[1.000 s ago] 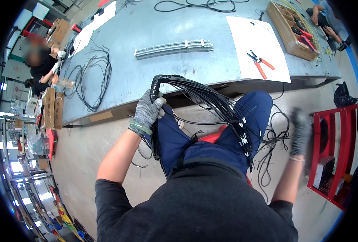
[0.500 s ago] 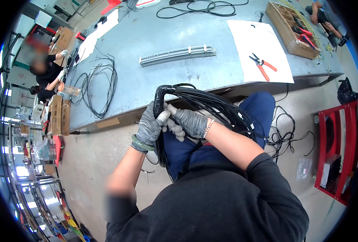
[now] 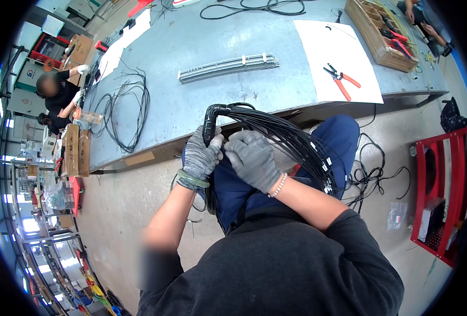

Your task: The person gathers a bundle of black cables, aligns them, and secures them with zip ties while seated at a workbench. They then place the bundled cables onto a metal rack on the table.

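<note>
A thick black cable bundle [image 3: 275, 129] bends sharply at its wrapped elbow, near the table edge, and fans out to the right over my lap. My left hand [image 3: 202, 155], in a grey knit glove, is closed round the bundle's downward leg just below the bend. Close beside it, my gloved right hand [image 3: 250, 158] has its fingers bent toward the bundle, with the back of the hand up. The fingertips look pinched together, but what lies between them is too small to name. Loose cable ends hang below my left hand. Pale marker sleeves show on several cables at the right.
On the grey table [image 3: 165, 45] lie grey slotted strips [image 3: 228, 68], a black cable coil [image 3: 123, 113], and wire strippers [image 3: 341, 81] on white paper [image 3: 318, 47]. A wooden tool box [image 3: 378, 37] stands far right. Beside me is a red cart [image 3: 441, 195]. Co-workers [image 3: 60, 92] sit at left.
My right hand has turned back-up and shifted slightly right, away from my left hand. My left hand keeps its hold on the bundle. The view has shifted slightly.
</note>
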`<action>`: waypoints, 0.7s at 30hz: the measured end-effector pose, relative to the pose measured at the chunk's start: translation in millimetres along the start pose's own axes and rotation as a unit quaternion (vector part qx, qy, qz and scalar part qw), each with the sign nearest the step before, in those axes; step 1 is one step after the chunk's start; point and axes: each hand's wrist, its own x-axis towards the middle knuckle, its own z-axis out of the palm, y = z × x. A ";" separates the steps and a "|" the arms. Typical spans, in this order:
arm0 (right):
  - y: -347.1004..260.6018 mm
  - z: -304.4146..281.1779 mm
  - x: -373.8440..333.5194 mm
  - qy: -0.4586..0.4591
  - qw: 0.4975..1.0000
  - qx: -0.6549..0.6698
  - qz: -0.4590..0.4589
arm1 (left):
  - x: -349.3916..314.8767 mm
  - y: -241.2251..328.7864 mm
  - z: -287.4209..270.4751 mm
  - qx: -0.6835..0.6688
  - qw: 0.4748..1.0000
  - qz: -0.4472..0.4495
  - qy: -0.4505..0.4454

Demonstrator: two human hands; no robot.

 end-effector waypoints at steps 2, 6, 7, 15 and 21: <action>-23.1 -9.2 -13.7 -0.081 0.971 0.152 0.165 | 2.0 -3.0 -2.9 -0.008 1.000 -0.009 0.005; -23.5 61.7 -40.9 -0.060 0.938 0.294 0.173 | 4.3 -5.4 5.4 -0.060 0.998 -0.003 -0.015; -26.4 72.3 -39.7 -0.064 0.935 0.315 0.152 | 4.5 -6.0 5.4 -0.079 0.997 -0.004 -0.016; -40.3 58.8 -24.7 -0.246 0.791 0.464 0.314 | 24.9 -11.9 -50.1 -0.254 0.929 -0.073 -0.258; -43.5 41.6 -11.1 -0.179 0.814 0.455 0.315 | 29.7 -52.8 -34.5 -0.084 0.969 0.123 -0.197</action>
